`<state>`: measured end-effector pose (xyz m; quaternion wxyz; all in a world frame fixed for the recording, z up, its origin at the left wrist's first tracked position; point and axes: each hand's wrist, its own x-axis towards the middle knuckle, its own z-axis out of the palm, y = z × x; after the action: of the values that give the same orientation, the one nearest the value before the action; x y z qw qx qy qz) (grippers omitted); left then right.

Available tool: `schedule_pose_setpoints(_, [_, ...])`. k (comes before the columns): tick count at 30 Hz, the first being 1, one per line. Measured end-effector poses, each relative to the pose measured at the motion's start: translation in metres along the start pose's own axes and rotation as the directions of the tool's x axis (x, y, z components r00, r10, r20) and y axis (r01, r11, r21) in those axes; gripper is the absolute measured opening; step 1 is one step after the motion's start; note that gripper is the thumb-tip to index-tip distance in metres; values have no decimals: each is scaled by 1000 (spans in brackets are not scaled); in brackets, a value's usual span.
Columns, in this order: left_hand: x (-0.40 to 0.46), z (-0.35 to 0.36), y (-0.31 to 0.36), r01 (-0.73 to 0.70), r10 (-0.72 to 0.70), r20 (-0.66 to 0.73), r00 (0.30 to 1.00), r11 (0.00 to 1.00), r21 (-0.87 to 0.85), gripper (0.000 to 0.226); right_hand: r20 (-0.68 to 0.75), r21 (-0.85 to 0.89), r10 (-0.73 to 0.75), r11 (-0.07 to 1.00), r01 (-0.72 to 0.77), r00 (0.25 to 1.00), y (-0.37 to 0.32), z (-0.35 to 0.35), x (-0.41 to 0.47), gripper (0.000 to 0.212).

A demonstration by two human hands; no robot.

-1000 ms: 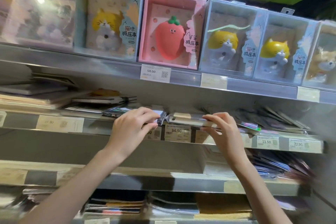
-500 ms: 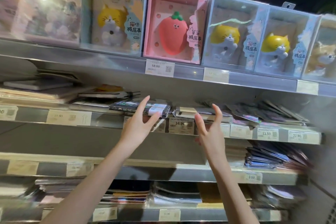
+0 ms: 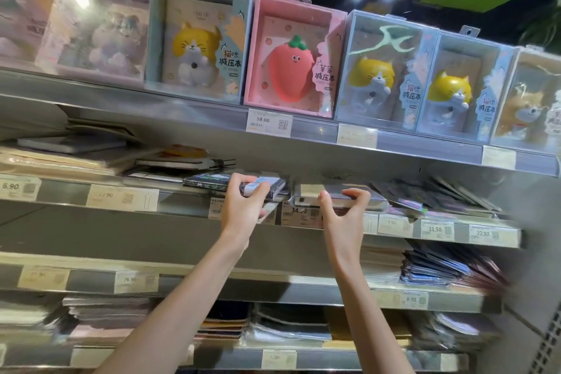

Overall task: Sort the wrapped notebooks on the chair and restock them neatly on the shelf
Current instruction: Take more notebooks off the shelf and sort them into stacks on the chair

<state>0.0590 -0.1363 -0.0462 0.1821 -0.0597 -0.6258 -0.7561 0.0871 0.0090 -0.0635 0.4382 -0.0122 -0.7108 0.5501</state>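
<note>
On the shelf edge, the left hand pinches the dark wrapped notebook and the right hand, just beside it, pinches the grey wrapped notebook; the glossy wrap could slip from curled fingers, so either might fall off.

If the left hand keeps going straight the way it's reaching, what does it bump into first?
The left hand already grips the dark notebook on the shelf; pushing on would probably just slide it deeper in. What's behind is hidden.

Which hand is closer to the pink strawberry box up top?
Left. The left hand grips a notebook almost straight below the strawberry box; the right hand is lower right of it.
</note>
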Motion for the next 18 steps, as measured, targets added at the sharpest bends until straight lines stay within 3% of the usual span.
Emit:
schedule_pose_setpoints(8, [-35,-21,36,-120,134,190,973,989,-85,16,-8,-10,-154,988,154,988,-30,-26,-31,33])
schedule_pose_setpoints(18, [-77,-87,24,164,-75,372,925,963,-214,5,82,26,-222,975,221,972,-63,-79,-108,36])
